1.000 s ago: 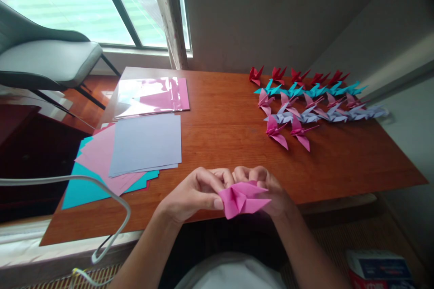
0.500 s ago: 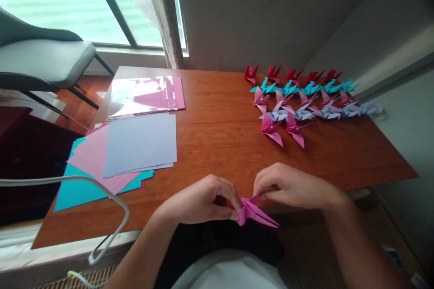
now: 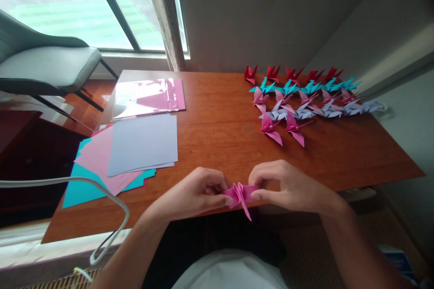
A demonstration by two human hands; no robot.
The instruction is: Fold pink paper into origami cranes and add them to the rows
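Your left hand (image 3: 208,193) and right hand (image 3: 283,186) pinch the pink paper bird (image 3: 240,194). This looks like wing-shaping; next, pull evenly.

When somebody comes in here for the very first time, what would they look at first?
Most likely the rows of origami cranes on the right of the wooden table, in red, turquoise, pinks and pale lavender. Next might come the bright pink folded paper, held between the left hand and right hand by the near edge. Then perhaps the overlapping colored sheets on the left.
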